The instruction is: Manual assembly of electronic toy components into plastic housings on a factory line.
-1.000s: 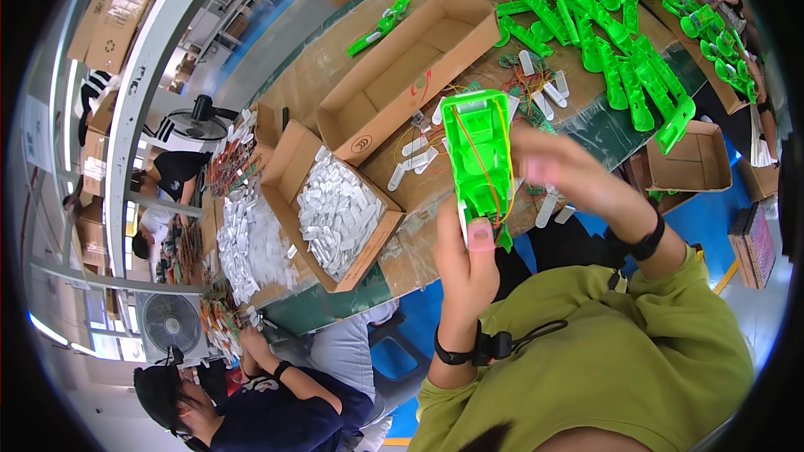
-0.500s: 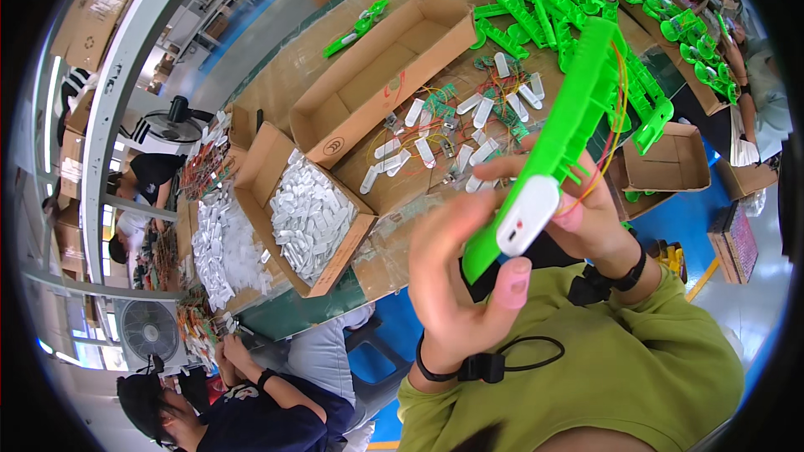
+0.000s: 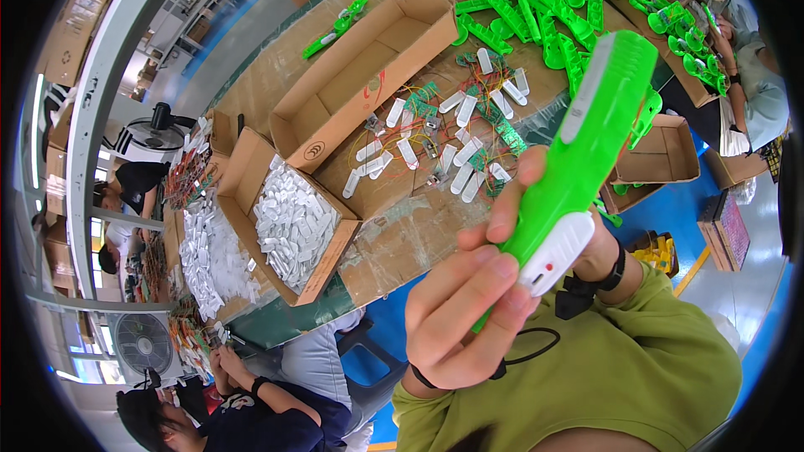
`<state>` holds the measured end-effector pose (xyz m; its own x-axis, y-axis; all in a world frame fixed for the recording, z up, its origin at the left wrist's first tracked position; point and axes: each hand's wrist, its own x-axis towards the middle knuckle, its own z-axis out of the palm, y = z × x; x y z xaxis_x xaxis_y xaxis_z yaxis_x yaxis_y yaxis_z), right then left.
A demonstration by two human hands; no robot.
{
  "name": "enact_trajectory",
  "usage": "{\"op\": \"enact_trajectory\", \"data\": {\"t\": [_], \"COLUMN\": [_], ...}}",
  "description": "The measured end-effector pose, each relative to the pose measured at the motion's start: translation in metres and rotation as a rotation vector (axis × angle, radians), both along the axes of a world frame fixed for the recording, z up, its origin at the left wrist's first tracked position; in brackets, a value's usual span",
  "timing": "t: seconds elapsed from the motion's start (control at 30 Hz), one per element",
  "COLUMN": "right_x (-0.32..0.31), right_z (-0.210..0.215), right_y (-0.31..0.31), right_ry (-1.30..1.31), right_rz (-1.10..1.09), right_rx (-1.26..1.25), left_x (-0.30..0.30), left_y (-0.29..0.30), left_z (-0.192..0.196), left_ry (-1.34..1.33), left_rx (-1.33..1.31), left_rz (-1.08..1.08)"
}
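A long green plastic housing (image 3: 563, 172) is held up slantwise before me, its smooth outer side showing. A ribbed white cover (image 3: 557, 253) with a small slot and a red dot lies against its lower part. My left hand (image 3: 465, 310) pinches the lower end, thumb and fingers closed at the cover's edge. Behind the housing, my right hand (image 3: 600, 249) grips it, with fingertips showing past its left side. Beyond, on the cardboard-covered table (image 3: 394, 255), lie green circuit boards (image 3: 509, 136) with wires and several white covers (image 3: 407, 151).
A box of white pieces (image 3: 295, 222) stands left of a long cardboard tray (image 3: 360, 75). Green housings (image 3: 536, 8) are heaped at the far side. An open carton (image 3: 662, 151) stands at right. A co-worker (image 3: 243, 414) sits at lower left; another person's arm shows at far right.
The housing has turned over: its wired, ribbed inside faced right before, and its smooth outside shows now. My left fingers have closed in on its lower end by the white cover.
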<state>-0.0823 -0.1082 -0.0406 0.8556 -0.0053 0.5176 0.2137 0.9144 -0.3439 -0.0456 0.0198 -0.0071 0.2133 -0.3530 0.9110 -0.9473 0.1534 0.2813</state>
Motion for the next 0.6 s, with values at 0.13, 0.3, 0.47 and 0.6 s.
{"op": "enact_trajectory", "data": {"t": [0.13,0.3,0.47,0.6], "right_x": [-0.009,-0.025,-0.023,-0.016], "right_z": [0.011,0.008,-0.001,0.004], "right_y": [-0.001,-0.004,-0.001,0.008], "right_ry": [0.208,0.383,0.183,0.145], "right_rz": [-0.053,-0.326,-0.360,-0.478], "right_rx": [-0.149,-0.419,-0.447,-0.435], "left_x": [0.006,0.004,0.007,0.012], "left_y": [0.003,0.005,0.005,0.005], "left_z": [0.000,0.001,-0.001,-0.003], "left_ry": [-0.001,0.185,0.241,0.155], "left_rx": [0.018,0.027,-0.008,0.031], "left_rz": [0.036,0.024,0.065,0.175]}}
